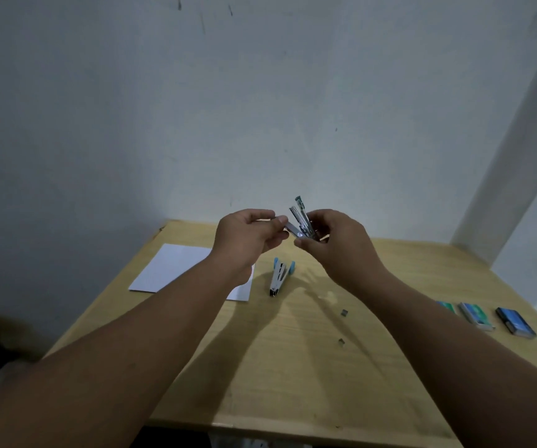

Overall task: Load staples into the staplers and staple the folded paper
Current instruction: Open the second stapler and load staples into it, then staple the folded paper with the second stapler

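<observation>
At frame centre, the right hand point(331, 244) grips the opened stapler point(301, 221); the left hand point(247, 237) pinches a staple strip point(289, 228). Align strip with channel, seat fully, then close.

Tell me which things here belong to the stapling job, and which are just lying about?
For the job:
opened stapler in right hand
staple strip pinched by left hand
blue stapler
paper
staple boxes

Lying about:
loose staple bits

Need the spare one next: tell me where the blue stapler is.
In the head view, the blue stapler lies open on the wooden table, just right of the white paper.
</observation>
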